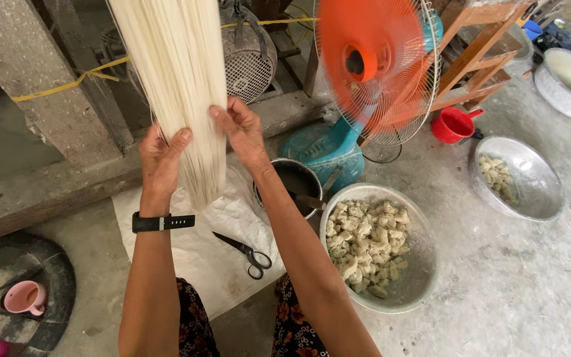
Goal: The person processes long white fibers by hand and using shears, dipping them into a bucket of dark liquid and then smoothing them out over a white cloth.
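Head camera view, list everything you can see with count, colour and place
hanging noodle strands: one sheet, cream, top centre
black-handled scissors: one, on white sack sheet
large metal basin of dough lumps: one, silver, right of centre
second metal basin: one, silver, far right
dark metal pot: one, centre
orange-bladed electric fan: one, teal base, top
red plastic scoop: one, by fan
pink cup: one, bottom left
left hand: black wristwatch, on strands
right hand: on strands

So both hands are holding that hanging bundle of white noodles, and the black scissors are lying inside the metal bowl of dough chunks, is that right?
Not quite. Both the left hand and right hand do hold the hanging white noodles, but the black scissors lie on the white sheet on the floor, beside the metal bowl of dough chunks, not in it. The head view shows this.
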